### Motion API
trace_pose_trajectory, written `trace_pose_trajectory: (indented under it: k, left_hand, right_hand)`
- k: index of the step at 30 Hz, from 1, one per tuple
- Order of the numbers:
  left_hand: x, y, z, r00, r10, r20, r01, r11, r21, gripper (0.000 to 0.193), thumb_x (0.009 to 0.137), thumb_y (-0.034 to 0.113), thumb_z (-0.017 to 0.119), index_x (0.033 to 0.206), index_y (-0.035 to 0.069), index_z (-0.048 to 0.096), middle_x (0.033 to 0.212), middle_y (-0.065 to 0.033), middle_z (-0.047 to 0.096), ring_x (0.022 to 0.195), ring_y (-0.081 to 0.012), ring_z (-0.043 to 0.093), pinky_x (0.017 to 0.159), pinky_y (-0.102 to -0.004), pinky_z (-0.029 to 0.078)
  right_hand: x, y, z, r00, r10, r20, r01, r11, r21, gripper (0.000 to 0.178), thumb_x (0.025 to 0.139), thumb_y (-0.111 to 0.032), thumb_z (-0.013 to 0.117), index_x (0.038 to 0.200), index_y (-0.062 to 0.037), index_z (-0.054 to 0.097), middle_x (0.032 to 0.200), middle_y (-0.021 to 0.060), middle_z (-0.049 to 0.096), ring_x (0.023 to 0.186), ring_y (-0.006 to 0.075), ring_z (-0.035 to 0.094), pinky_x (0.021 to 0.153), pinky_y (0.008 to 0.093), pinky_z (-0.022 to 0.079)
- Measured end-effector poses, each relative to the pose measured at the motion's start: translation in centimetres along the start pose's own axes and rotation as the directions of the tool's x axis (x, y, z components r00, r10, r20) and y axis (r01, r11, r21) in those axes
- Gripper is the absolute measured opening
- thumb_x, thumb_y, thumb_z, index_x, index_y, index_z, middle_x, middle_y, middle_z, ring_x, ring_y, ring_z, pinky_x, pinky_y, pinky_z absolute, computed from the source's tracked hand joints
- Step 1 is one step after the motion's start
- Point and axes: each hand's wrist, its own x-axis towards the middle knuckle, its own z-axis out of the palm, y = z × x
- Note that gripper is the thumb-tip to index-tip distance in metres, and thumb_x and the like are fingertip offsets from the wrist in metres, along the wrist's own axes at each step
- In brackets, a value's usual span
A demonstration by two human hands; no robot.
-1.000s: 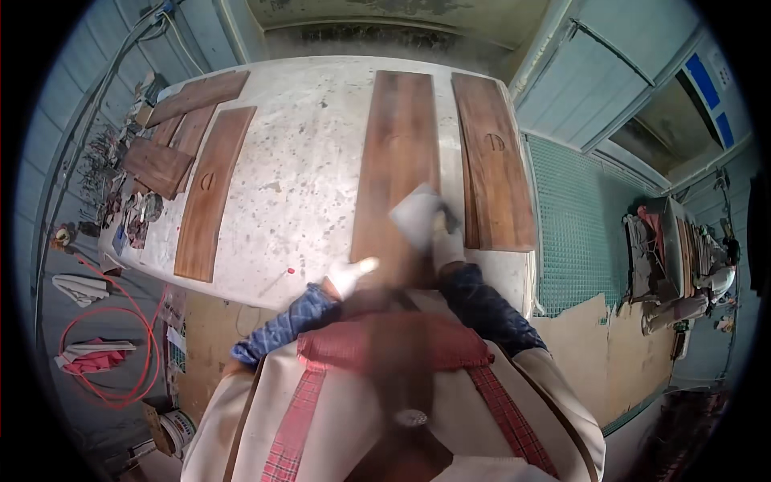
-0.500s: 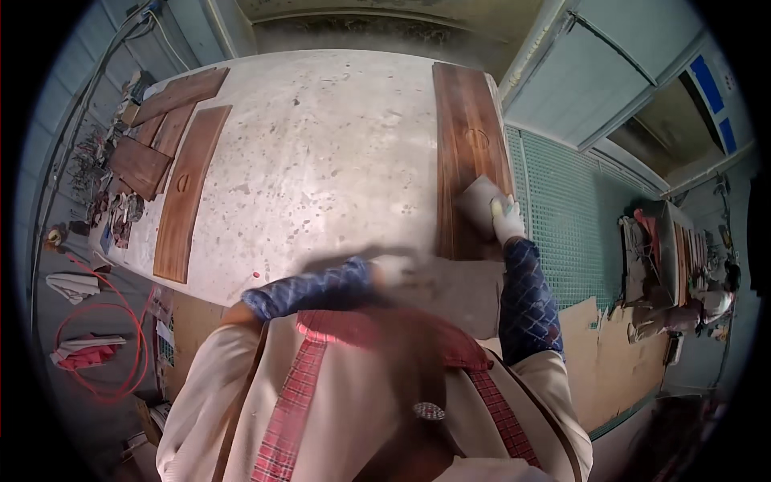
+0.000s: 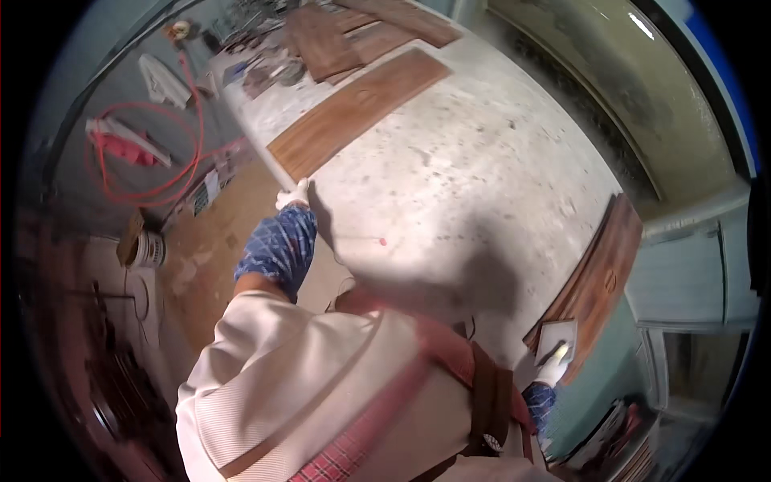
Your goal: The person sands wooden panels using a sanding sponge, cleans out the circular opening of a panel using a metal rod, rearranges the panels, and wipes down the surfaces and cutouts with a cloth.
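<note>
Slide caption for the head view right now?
Gloved left hand at the corner of a brown board, right hand holding a grey sheet over overlapping boards.

At the left of the worktop (image 3: 474, 153) we cannot identify the small, blurred clutter (image 3: 253, 68) or tell whether the left grip (image 3: 294, 194) touches the long board (image 3: 357, 112), while at the worktop's right the upper board (image 3: 608, 281) mostly hides the lower board (image 3: 565, 287).

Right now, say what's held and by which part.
The right grip holds a grey sheet by its near edge. The left grip is at the near end of a brown board; whether it holds that cannot be told.
</note>
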Motion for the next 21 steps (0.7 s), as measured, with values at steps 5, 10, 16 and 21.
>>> trace_pose_trajectory:
  k: [5,10,16,21]
  left_hand:
    - [13.6,-0.5,0.2,0.997,-0.066,-0.043,0.064,0.996,-0.065,0.1,0.065,0.063,0.082,0.136,-0.002,0.055,0.136,-0.0274,0.056,0.127,-0.0399,0.054,0.11,-0.0439,0.042]
    - [10.9,10.0,-4.5,0.916,0.382,0.124,-0.401,0.879,0.256,0.077,0.079,0.045,0.08,0.139,0.006,0.054,0.139,-0.019,0.059,0.128,-0.0366,0.056,0.108,-0.0387,0.045]
    - [12.4,15.3,0.9,0.837,0.428,0.34,-0.547,0.654,0.523,0.08,0.083,0.06,0.068,0.143,0.01,0.052,0.134,-0.0208,0.061,0.132,-0.0334,0.053,0.109,-0.0423,0.042]
    - [5.4,13.5,2.0,0.651,0.524,0.55,-0.752,0.542,0.375,0.076,0.079,0.064,0.071,0.127,0.006,0.063,0.122,-0.0215,0.066,0.119,-0.0361,0.06,0.1,-0.0445,0.047]
  right_hand:
    - [-5.7,-6.7,8.4,0.988,0.053,0.145,-0.063,0.996,0.061,0.057,0.106,-0.04,0.048,0.135,0.0091,0.053,0.128,0.0187,0.063,0.113,0.026,0.059,0.101,0.0374,0.045]
    - [-7.4,-8.6,13.6,0.952,-0.081,0.295,0.094,0.995,-0.03,0.051,0.106,-0.037,0.05,0.135,0.0054,0.055,0.126,0.0135,0.063,0.106,0.0224,0.059,0.095,0.0368,0.048]
    - [-13.9,-18.8,20.2,0.896,0.216,0.388,-0.257,0.965,0.056,0.049,0.105,-0.037,0.053,0.132,0.0028,0.059,0.124,0.0121,0.063,0.111,0.0223,0.059,0.096,0.0358,0.048]
    - [-14.2,-18.7,30.1,0.76,-0.176,0.625,0.17,0.983,0.069,0.046,0.104,-0.033,0.051,0.131,0.0035,0.059,0.128,0.02,0.063,0.119,0.0297,0.058,0.102,0.0377,0.045]
